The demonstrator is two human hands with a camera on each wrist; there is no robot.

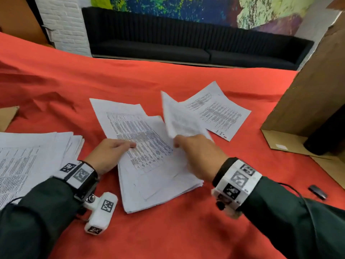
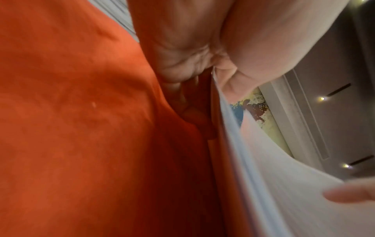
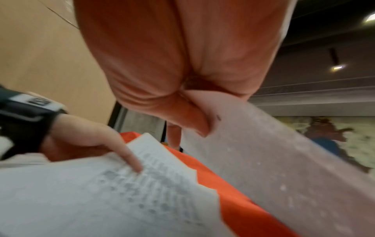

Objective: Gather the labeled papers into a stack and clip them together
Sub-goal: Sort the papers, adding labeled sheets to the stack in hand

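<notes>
A loose stack of printed papers (image 1: 149, 161) lies in the middle of the red-covered table (image 1: 168, 230). My left hand (image 1: 128, 146) grips the stack's left edge, thumb on top of the print; the left wrist view shows the stack's edge (image 2: 253, 160) between thumb and fingers. My right hand (image 1: 177, 143) pinches the near corner of a single sheet (image 1: 179, 118) and holds it raised over the stack's right side. In the right wrist view that sheet (image 3: 274, 160) slants up from my fingers (image 3: 194, 125). One more printed sheet (image 1: 218, 111), with a red-marked label at its near edge, lies flat further right.
A bigger pile of papers (image 1: 28, 159) sits at the left edge, with a cardboard scrap (image 1: 7, 116) behind it. An open cardboard box (image 1: 308, 100) stands at the right. A small black clip (image 1: 317, 191) lies on the cloth near my right sleeve.
</notes>
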